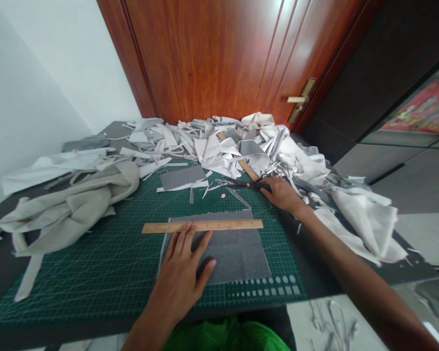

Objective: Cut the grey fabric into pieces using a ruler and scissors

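My left hand (183,265) lies flat with fingers spread on a grey piece of fabric (237,256), its fingertips at a wooden ruler (237,224). The ruler runs across the fabric near its uneven far edge. At the far right of the green cutting mat (113,278), my right hand (281,193) is closed around the handles of black scissors (248,185), whose blades point left. Just left of the blades are thin fabric trimmings and a smaller grey fabric piece (183,177). A small pink disc (223,195) sits on the mat between the scissors and the ruler.
A heap of white and grey scraps (219,148) covers the table's back, with a second wooden strip (248,169) partly under it. Crumpled beige fabric (76,209) lies at left, white fabric (369,224) at right. Behind stands a wooden door (212,58).
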The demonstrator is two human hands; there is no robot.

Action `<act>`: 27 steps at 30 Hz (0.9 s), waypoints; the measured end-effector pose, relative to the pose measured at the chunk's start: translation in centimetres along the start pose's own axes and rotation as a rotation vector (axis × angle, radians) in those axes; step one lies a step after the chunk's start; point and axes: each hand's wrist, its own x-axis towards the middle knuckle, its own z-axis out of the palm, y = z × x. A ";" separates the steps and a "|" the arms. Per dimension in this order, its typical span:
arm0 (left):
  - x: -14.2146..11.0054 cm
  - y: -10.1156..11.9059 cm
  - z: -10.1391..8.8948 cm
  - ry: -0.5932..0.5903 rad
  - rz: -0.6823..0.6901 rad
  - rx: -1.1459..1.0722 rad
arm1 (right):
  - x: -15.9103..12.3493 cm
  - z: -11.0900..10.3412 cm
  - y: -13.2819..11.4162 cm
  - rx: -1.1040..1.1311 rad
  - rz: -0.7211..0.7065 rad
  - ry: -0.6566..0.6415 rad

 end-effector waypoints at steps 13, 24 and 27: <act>2.9 4.3 0.4 -0.015 0.030 -0.107 | -0.8 -0.6 3.6 -0.152 -0.012 -0.053; 3.3 5.8 1.6 -0.100 0.077 -0.055 | -0.4 -0.6 4.1 -0.110 -0.049 -0.070; 3.0 5.5 1.3 -0.108 0.090 -0.055 | -0.5 -0.7 3.8 -0.105 -0.066 -0.084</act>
